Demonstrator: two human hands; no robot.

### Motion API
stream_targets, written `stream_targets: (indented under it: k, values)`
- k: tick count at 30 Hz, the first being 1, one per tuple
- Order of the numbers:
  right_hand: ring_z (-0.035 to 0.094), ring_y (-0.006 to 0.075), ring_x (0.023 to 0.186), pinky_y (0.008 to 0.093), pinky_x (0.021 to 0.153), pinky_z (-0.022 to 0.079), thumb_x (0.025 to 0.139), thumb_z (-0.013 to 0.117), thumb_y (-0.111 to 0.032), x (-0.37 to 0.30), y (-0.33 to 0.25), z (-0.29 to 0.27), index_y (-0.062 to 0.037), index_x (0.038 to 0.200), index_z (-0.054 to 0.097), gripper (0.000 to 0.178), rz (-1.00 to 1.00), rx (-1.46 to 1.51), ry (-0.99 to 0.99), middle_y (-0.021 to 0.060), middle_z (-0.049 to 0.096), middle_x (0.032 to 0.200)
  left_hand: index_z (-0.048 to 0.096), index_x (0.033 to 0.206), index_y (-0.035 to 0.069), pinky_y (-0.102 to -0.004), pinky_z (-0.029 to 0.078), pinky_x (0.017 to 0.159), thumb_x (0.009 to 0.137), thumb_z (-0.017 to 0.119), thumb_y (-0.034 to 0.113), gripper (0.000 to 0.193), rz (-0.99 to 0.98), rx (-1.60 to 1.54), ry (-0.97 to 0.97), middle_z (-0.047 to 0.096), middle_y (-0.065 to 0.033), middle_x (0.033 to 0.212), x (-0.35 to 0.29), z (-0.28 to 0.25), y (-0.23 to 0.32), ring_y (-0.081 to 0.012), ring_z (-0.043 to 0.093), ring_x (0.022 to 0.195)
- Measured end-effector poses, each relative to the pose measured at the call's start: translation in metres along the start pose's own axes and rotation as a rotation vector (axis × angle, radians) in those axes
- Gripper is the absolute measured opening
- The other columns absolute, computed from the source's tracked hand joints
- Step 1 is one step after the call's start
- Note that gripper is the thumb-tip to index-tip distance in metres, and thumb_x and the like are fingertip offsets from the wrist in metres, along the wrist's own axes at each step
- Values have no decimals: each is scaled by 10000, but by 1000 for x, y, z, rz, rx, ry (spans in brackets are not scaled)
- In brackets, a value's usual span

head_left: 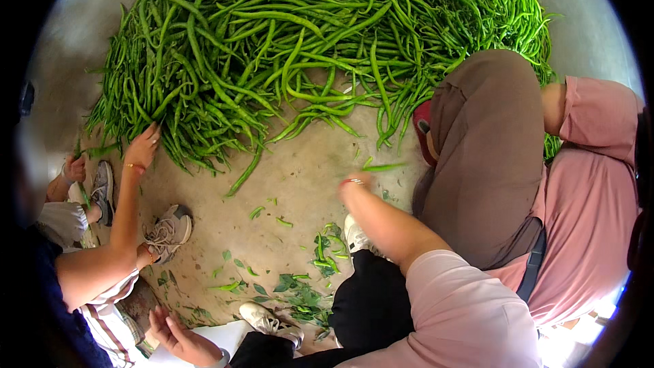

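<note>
My right hand (355,184), with a bracelet at the wrist, is over the floor in front of the pile and smeared by motion. Right at its fingertips is a blurred long green chili pepper (385,167); whether the fingers grip it does not show. My left hand (182,341) is low at the left, open, its fingers apart and nothing in it, above a white surface (216,338). Beyond both hands a big heap of green chili peppers (272,48) spreads across the floor.
Torn leaves (300,298) and short pepper pieces litter the floor (218,221) between my shoes. On the right a person in brown trousers (480,163) sits close by the heap. At the left another person's hand (142,147) touches the pile, and a further hand (73,169) holds peppers.
</note>
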State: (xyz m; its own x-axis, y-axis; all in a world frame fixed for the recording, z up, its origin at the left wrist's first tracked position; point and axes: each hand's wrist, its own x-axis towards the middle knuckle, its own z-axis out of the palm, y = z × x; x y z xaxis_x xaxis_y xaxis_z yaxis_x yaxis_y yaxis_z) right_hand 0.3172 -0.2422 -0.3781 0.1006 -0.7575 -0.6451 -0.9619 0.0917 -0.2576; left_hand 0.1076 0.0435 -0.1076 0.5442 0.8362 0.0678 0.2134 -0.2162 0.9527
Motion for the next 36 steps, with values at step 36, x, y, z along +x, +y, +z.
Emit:
stream_targets:
  k: [36]
  values:
    - [469, 323, 834, 363, 736, 371, 723, 504, -135, -58, -34, 17, 25, 945, 385, 298, -899, 248, -26, 210, 471, 894, 416, 931, 64, -169, 244, 340, 773, 458, 89, 165, -547, -153, -211, 410, -3, 570, -24, 32, 20, -60, 334, 389]
